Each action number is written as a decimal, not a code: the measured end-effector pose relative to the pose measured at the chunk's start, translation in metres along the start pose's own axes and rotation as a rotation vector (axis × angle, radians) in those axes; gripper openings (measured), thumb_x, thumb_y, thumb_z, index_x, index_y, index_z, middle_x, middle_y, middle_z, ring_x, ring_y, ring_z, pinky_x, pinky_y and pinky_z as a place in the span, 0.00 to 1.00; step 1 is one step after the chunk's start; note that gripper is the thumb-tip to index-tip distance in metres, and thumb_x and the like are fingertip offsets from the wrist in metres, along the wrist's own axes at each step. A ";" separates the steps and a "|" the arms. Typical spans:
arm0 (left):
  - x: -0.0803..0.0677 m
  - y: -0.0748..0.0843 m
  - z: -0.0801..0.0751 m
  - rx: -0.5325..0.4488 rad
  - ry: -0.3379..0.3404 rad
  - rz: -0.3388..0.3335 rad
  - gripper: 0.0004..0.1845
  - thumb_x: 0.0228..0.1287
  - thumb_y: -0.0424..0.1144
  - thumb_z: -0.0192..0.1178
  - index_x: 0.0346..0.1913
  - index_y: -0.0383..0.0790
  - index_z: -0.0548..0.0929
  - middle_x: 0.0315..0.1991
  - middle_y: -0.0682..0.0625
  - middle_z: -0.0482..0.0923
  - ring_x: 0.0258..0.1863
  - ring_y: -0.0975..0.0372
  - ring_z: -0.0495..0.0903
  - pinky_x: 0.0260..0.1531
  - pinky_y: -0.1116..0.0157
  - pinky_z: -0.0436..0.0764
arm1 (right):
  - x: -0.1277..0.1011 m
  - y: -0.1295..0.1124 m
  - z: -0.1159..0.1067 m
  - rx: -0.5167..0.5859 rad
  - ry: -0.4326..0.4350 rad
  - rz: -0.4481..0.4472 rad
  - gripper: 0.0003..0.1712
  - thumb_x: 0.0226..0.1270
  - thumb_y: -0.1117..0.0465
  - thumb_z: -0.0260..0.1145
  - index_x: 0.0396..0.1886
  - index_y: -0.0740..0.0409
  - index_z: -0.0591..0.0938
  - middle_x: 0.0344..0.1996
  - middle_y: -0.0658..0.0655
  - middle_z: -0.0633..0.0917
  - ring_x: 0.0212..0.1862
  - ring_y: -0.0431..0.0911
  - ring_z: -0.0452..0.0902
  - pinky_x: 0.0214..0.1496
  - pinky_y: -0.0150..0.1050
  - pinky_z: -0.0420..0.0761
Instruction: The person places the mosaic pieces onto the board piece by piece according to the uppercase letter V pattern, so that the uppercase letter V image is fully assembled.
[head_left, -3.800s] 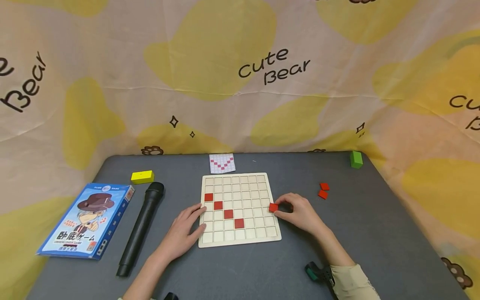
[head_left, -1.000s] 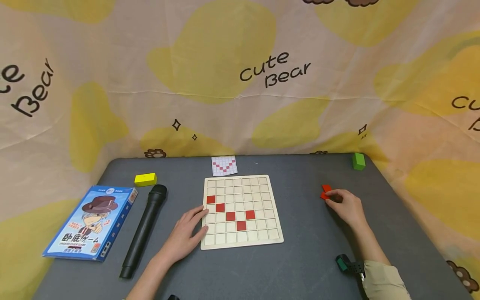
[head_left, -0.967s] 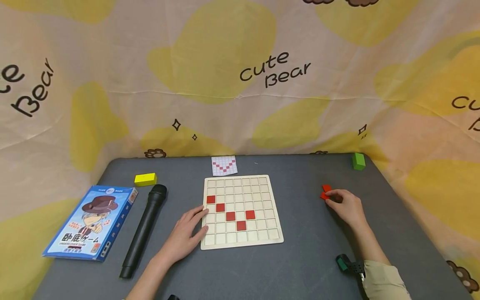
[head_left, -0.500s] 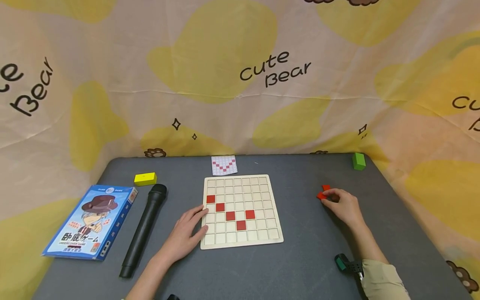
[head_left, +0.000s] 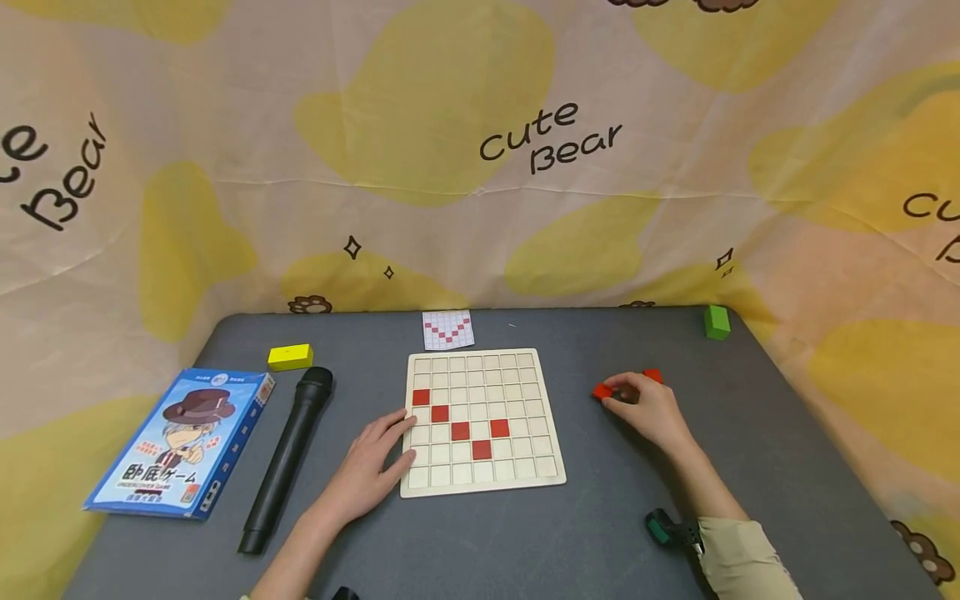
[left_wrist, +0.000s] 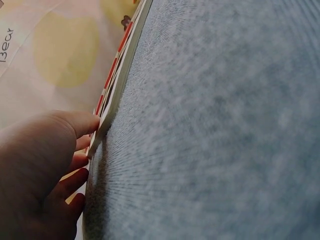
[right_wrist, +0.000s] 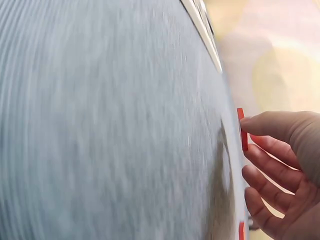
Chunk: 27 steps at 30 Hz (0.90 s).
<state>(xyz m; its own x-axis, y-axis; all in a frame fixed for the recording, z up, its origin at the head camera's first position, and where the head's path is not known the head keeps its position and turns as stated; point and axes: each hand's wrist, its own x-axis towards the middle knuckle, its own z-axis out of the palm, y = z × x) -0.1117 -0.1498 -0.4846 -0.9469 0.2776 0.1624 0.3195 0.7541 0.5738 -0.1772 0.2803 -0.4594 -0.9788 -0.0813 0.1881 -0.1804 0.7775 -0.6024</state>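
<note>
My right hand (head_left: 651, 410) pinches a small red square tile (head_left: 601, 391) between thumb and fingers, right of the pale grid board (head_left: 457, 371). The right wrist view shows this tile (right_wrist: 242, 130) edge-on at the thumb tip. Behind the hand, another red tile (head_left: 654, 376) lies on the table, partly covered. Several red tiles sit in the board's squares: a diagonal runs down from the left, and one tile (head_left: 499, 428) stands up and right of its lowest. My left hand (head_left: 367, 467) rests with its fingertips on the board's left edge, thumb nearest me (left_wrist: 80, 122).
Behind the board lies a small card (head_left: 448, 331) printed with a pink V pattern on a grid. On the left are a yellow block (head_left: 291, 357), a black microphone (head_left: 288, 458) and a blue game box (head_left: 180, 442). A green block (head_left: 717, 322) stands at the back right.
Earlier, a tile went from my right hand into the board. Now that hand has picked up another tile and carried it left towards the board. My left hand stays at the board's edge.
</note>
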 end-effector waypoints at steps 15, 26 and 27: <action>-0.001 -0.001 -0.001 -0.012 -0.003 0.005 0.28 0.64 0.39 0.65 0.67 0.39 0.73 0.68 0.43 0.66 0.66 0.47 0.65 0.58 0.41 0.66 | 0.003 -0.046 0.035 0.124 -0.070 -0.040 0.15 0.54 0.62 0.76 0.42 0.54 0.86 0.37 0.51 0.85 0.38 0.44 0.77 0.40 0.40 0.77; -0.001 0.001 -0.002 -0.014 -0.005 0.009 0.28 0.64 0.39 0.65 0.67 0.38 0.73 0.68 0.43 0.66 0.65 0.47 0.65 0.57 0.41 0.66 | 0.007 -0.070 0.060 0.172 -0.163 -0.147 0.13 0.54 0.63 0.76 0.41 0.53 0.87 0.31 0.49 0.82 0.31 0.42 0.74 0.33 0.33 0.75; -0.001 0.001 -0.001 -0.012 -0.005 0.009 0.28 0.64 0.39 0.65 0.67 0.38 0.73 0.68 0.43 0.66 0.65 0.47 0.65 0.57 0.41 0.66 | 0.008 -0.071 0.061 0.172 -0.169 -0.154 0.13 0.54 0.63 0.76 0.41 0.52 0.87 0.31 0.50 0.82 0.30 0.41 0.73 0.32 0.33 0.74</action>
<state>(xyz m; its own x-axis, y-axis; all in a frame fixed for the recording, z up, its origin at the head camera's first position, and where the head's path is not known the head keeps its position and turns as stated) -0.1105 -0.1503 -0.4833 -0.9436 0.2878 0.1635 0.3278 0.7441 0.5821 -0.1777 0.1864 -0.4626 -0.9381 -0.3047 0.1644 -0.3283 0.6320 -0.7020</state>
